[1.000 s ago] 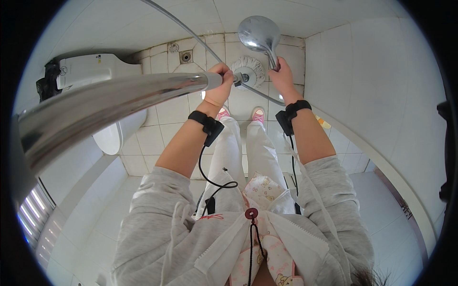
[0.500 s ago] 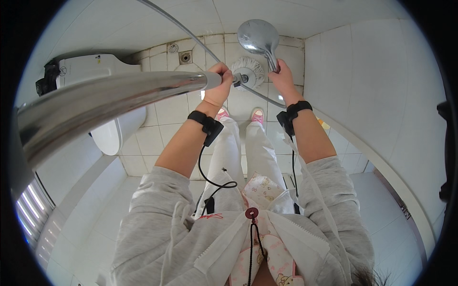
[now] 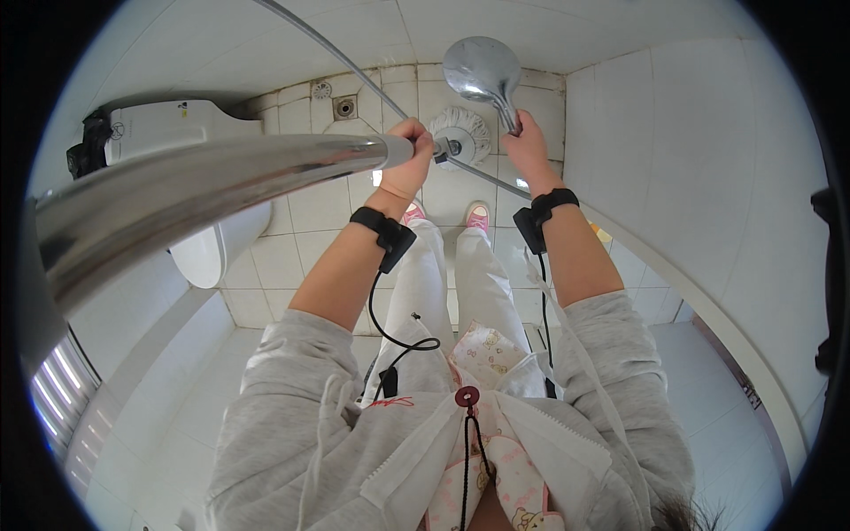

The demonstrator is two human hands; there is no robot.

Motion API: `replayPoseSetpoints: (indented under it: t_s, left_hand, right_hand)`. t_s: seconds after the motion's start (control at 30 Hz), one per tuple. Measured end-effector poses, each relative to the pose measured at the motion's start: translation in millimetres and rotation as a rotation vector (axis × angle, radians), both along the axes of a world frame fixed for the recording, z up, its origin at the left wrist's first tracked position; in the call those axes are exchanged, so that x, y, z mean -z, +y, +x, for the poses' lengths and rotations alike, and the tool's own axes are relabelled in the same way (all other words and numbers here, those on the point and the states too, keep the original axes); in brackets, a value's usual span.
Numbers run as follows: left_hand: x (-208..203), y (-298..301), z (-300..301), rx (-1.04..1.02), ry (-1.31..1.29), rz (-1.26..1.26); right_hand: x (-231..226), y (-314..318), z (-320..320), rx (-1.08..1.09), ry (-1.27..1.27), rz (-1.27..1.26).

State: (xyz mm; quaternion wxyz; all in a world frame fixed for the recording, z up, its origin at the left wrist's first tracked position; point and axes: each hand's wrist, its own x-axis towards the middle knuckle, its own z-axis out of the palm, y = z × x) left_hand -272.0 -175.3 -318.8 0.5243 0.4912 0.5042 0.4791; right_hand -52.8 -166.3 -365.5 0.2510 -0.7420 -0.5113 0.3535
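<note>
Pale tiled floor [image 3: 310, 255] beneath a glossy, round silver showerhead [image 3: 482, 73]

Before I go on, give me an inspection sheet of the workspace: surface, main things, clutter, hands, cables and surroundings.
Surface: pale tiled floor, dark staining along its far edge, square drain set in it.
Main things: metal pole; round white mop head; chrome shower head.
Clutter: small orange thing beyond the right forearm, too hidden to identify.
Hands: left hand closed round the pole's far end; right hand grips the shower head's handle.
Cables: grey hose passes behind the left hand; black cables hang from both wrist straps.
Surroundings: white walls; white fixture, apparently a toilet, partly hidden by the pole.
</note>
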Motion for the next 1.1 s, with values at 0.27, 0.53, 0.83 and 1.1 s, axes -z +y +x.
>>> replayPoseSetpoints:
  t_s: [0.27, 0.53, 0.83, 1.1]
  left_hand:
    - [-4.1, -1.2, -2.7, 0.068, 0.068, 0.017]
    - [-3.6, -1.7, -3.5, 0.073, 0.074, 0.009]
    - [-17.7, 17.8, 4.8, -0.021, -0.015, -0.003]
    - [-59.6, 63.7, 16.4, -0.175, -0.237, 0.070]
  right_hand:
    - [0.0, -0.6, -6.0, 0.011, 0.006, 0.045]
    - [2.7, -1.4, -5.5, 0.012, 0.022, 0.056]
    - [-0.5, -7.2, -0.7, 0.013, 0.079, 0.059]
    - [-12.5, -9.6, 12.5, 0.067, 0.105, 0.054]
